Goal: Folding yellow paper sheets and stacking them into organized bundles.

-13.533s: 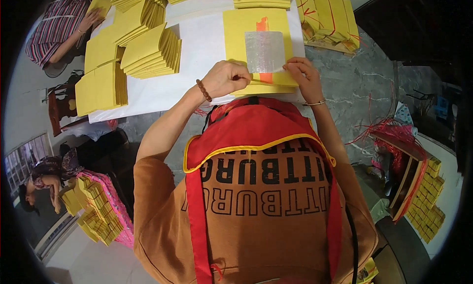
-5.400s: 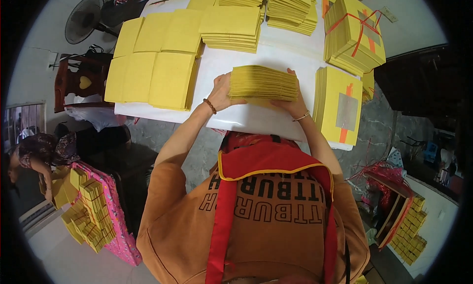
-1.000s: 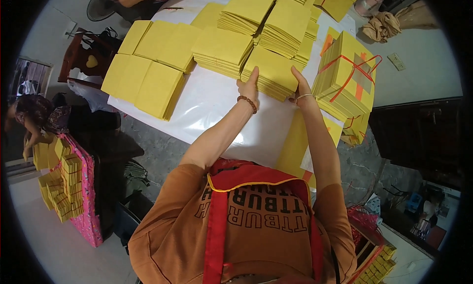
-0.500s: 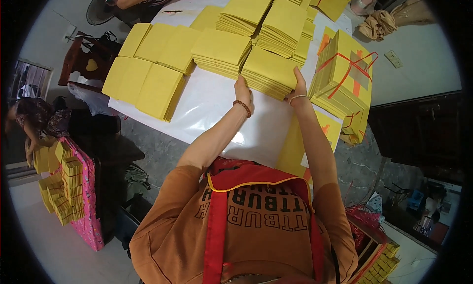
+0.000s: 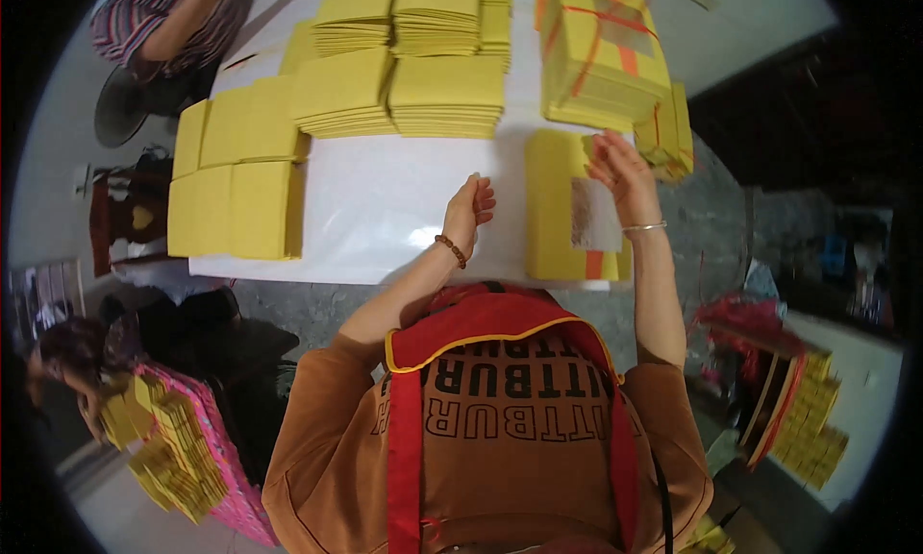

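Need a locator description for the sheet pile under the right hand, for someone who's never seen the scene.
Start at the white table and go to its near right edge, below the tied yellow bundle. The yellow pile lies flat under the right hand. Unlike the plain stacks around it, it shows a silvery square and an orange strip on top.

The right hand covers the far edge of the yellow sheet stack, so whether its fingers pinch a sheet cannot be told. The picture's top edge cuts off the far paper piles and the tied bundle. The worktop disappears there too.
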Available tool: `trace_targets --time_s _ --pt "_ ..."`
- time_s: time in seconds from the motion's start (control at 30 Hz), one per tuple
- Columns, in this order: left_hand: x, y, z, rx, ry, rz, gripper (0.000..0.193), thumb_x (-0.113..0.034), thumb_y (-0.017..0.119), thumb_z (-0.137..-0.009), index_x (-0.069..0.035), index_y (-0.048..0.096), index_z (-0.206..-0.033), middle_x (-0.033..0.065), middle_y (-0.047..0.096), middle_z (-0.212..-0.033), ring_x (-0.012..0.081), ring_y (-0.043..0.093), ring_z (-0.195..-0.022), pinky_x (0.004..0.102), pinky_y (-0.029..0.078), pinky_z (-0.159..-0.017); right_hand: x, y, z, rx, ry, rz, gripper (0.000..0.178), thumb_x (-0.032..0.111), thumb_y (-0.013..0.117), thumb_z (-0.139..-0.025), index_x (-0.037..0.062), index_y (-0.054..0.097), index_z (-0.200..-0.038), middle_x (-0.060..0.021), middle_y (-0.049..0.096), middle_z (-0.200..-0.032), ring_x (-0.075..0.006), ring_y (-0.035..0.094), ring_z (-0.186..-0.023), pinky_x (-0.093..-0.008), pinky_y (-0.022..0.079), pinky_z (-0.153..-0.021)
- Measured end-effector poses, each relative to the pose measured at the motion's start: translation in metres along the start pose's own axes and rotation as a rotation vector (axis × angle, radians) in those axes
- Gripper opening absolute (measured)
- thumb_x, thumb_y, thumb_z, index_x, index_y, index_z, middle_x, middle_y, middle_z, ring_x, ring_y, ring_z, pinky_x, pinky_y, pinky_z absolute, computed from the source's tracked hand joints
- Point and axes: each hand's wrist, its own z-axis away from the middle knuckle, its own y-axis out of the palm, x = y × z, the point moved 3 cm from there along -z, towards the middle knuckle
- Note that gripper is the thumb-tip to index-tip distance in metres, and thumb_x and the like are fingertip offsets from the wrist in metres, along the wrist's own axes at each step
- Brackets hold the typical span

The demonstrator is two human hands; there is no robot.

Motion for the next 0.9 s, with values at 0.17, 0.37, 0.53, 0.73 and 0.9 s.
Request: trace_targets --time_s 0.17,0.37,0.53,0.73,0.9 --pt "0.022 0.038 0.014 0.096 0.085 -0.12 0.056 -0.047 0.04 -0.093 -0.002 0.046 -0.127 0.01 0.054 -0.118 0.0205 0.05 -0.107 0.0366 0.038 -0.093 -0.037 -0.098 0.027 -0.371 -0.045 -0.206 0.047 0.033 0.054 -0.09 0.0095 0.045 -0.13 -0.0052 0.054 -0.122 -0.0134 0.047 -0.114 -0.0331 0.037 -0.092" --pt "0.044 0.068 0.017 0.177 0.17 -0.074 0.056 -0.041 0.037 -0.096 0.002 0.04 -0.131 0.0121 0.048 -0.127 0.019 0.045 -0.115 0.0302 0.034 -0.098 -0.111 -0.103 0.038 -0.201 0.119 -0.415 0.062 0.047 0.037 -0.094 0.0046 0.029 -0.139 -0.0103 0.036 -0.14 -0.0223 0.035 -0.128 -0.0348 0.026 -0.106" --pt "0.048 0.071 0.018 0.066 0.247 -0.142 0.062 -0.043 0.036 -0.096 0.009 0.037 -0.13 0.016 0.045 -0.13 0.0204 0.042 -0.119 0.0291 0.032 -0.1 -0.101 -0.078 0.038 -0.005 0.042 -0.397 0.06 0.046 0.029 -0.097 0.0058 0.024 -0.141 -0.0077 0.031 -0.144 -0.0188 0.032 -0.129 -0.0315 0.027 -0.106" --pt "0.05 0.081 0.023 -0.001 0.217 -0.092 0.056 -0.042 0.036 -0.096 0.005 0.046 -0.124 0.0112 0.054 -0.119 0.0158 0.051 -0.107 0.0274 0.042 -0.089 -0.107 -0.078 0.037 0.047 0.086 -0.339 0.058 0.046 0.028 -0.097 0.0112 0.024 -0.143 -0.0038 0.034 -0.141 -0.0152 0.036 -0.126 -0.0286 0.032 -0.102" --pt "0.046 0.092 0.03 0.041 0.178 -0.015 0.059 -0.042 0.037 -0.096 0.007 0.041 -0.128 0.0132 0.05 -0.126 0.0188 0.048 -0.113 0.0278 0.037 -0.096 -0.107 -0.082 0.036 0.055 0.116 -0.268 0.058 0.047 0.028 -0.097 0.014 0.021 -0.144 -0.0034 0.033 -0.142 -0.0151 0.035 -0.126 -0.0276 0.032 -0.102"
